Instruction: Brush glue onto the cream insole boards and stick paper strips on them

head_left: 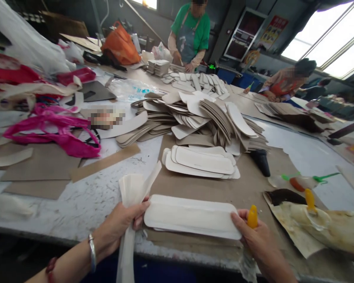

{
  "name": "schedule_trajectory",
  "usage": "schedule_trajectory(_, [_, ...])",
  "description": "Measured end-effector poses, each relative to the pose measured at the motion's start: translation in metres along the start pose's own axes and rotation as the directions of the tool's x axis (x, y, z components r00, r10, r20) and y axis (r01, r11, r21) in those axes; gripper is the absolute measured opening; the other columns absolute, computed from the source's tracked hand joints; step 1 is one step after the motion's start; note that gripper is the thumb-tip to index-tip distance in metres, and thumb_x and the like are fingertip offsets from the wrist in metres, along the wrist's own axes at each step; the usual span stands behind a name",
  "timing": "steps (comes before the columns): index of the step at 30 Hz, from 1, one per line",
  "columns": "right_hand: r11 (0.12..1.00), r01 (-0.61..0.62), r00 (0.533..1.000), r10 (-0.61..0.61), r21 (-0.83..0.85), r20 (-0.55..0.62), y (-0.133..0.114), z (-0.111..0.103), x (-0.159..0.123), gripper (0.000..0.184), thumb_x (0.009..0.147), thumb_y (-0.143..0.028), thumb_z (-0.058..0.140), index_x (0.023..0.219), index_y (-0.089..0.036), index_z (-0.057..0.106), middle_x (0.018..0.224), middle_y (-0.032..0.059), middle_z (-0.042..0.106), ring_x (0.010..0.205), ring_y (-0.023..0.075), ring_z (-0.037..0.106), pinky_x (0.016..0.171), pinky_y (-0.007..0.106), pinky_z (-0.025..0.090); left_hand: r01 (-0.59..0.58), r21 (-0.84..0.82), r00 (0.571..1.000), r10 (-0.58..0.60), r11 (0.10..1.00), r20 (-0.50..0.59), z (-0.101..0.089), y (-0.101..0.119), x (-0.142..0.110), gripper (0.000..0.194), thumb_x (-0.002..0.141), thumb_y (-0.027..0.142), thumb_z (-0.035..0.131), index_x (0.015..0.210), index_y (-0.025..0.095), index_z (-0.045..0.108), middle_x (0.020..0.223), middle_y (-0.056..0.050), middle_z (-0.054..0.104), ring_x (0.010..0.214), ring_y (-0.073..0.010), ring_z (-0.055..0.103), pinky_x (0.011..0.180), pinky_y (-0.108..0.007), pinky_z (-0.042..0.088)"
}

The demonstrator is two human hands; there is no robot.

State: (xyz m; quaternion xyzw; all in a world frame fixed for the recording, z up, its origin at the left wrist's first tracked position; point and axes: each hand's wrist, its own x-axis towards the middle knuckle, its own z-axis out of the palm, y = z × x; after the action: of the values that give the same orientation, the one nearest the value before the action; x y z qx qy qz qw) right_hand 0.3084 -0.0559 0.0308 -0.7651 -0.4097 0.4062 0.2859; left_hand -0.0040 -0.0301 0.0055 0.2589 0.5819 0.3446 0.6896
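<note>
My left hand (120,222) is closed around a bundle of long white strips (131,186), and its thumb and fingertips grip the left end of a white rounded panel (191,216). At the panel's right end, my right hand (258,236) pinches the edge between thumb and fingers. A tool with a yellow handle (252,216) is also held in that hand; its smeared lower end hangs below the palm. Another panel edge shows under the held one. Just beyond lies a small stack of similar white panels (203,163) on brown board (177,188).
A large heap of curved grey-and-white pieces (194,114) lies farther back. At right are a second yellow-handled spreader (310,200) and a black cone (261,162). Pink straps (56,131) and board sheets (41,167) lie left. Two co-workers (190,35) work across the table.
</note>
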Motion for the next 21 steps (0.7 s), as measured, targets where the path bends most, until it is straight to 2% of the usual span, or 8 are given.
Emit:
schedule_trajectory(2, [0.998, -0.01, 0.999, 0.008, 0.065, 0.036, -0.001, 0.003, -0.003, 0.038, 0.068, -0.057, 0.058, 0.078, -0.021, 0.055, 0.055, -0.0028, 0.049, 0.046, 0.0132, 0.042, 0.042, 0.025, 0.032, -0.019, 0.002, 0.999, 0.019, 1.0, 0.037, -0.004, 0.002, -0.005, 0.042, 0.06, 0.052, 0.071, 0.053, 0.016, 0.051, 0.042, 0.005, 0.04, 0.045, -0.0082, 0.032, 0.048, -0.021, 0.025])
schedule_trajectory(4, [0.998, 0.006, 0.999, -0.008, 0.057, 0.04, -0.003, 0.007, -0.005, 0.037, 0.07, -0.057, 0.057, 0.077, -0.021, 0.054, 0.055, -0.0028, 0.049, 0.046, 0.0131, 0.042, 0.041, 0.024, 0.032, -0.016, 0.028, 0.999, 0.015, 0.999, 0.031, -0.006, 0.005, -0.01, 0.047, 0.056, 0.054, 0.072, 0.046, 0.017, 0.044, 0.043, 0.004, 0.041, 0.045, -0.0085, 0.033, 0.048, -0.021, 0.026])
schedule_trajectory(7, [0.993, 0.078, 0.997, -0.076, -0.084, 0.026, -0.006, 0.015, -0.007, 0.038, 0.074, -0.059, 0.051, 0.077, -0.02, 0.054, 0.058, -0.001, 0.053, 0.05, 0.0149, 0.046, 0.043, 0.025, 0.034, 0.0, 0.067, 0.998, 0.003, 0.998, -0.056, -0.007, 0.008, -0.016, 0.048, 0.049, 0.056, 0.074, 0.048, 0.018, 0.044, 0.044, 0.004, 0.041, 0.046, -0.0094, 0.034, 0.048, -0.022, 0.026])
schedule_trajectory(11, [0.958, 0.161, 0.987, -0.163, -0.237, 0.008, -0.012, 0.022, -0.01, 0.04, 0.075, -0.057, 0.049, 0.08, -0.018, 0.058, 0.069, 0.0041, 0.061, 0.064, 0.0197, 0.055, 0.054, 0.026, 0.041, -0.005, 0.104, 0.99, 0.019, 0.995, -0.138, -0.008, 0.008, -0.016, 0.05, 0.047, 0.058, 0.074, 0.048, 0.019, 0.042, 0.043, 0.005, 0.039, 0.046, -0.0099, 0.034, 0.048, -0.022, 0.027])
schedule_trajectory(15, [0.953, 0.189, 0.98, -0.197, -0.238, -0.01, -0.015, 0.027, -0.016, 0.04, 0.08, -0.056, 0.045, 0.082, -0.019, 0.06, 0.071, 0.0048, 0.063, 0.067, 0.0206, 0.057, 0.058, 0.026, 0.042, -0.005, 0.097, 0.986, 0.022, 0.995, -0.168, -0.007, 0.005, -0.012, 0.05, 0.046, 0.059, 0.074, 0.051, 0.019, 0.044, 0.045, 0.005, 0.039, 0.046, -0.0097, 0.033, 0.045, -0.022, 0.027])
schedule_trajectory(21, [0.961, 0.174, 0.98, -0.19, -0.214, -0.055, -0.01, 0.031, -0.018, 0.041, 0.082, -0.056, 0.045, 0.085, -0.018, 0.06, 0.07, 0.0039, 0.063, 0.067, 0.019, 0.057, 0.058, 0.025, 0.042, -0.002, 0.101, 0.973, 0.025, 0.995, -0.229, -0.004, 0.002, -0.009, 0.049, 0.047, 0.058, 0.072, 0.045, 0.02, 0.041, 0.041, 0.005, 0.037, 0.043, -0.009, 0.034, 0.042, -0.021, 0.028])
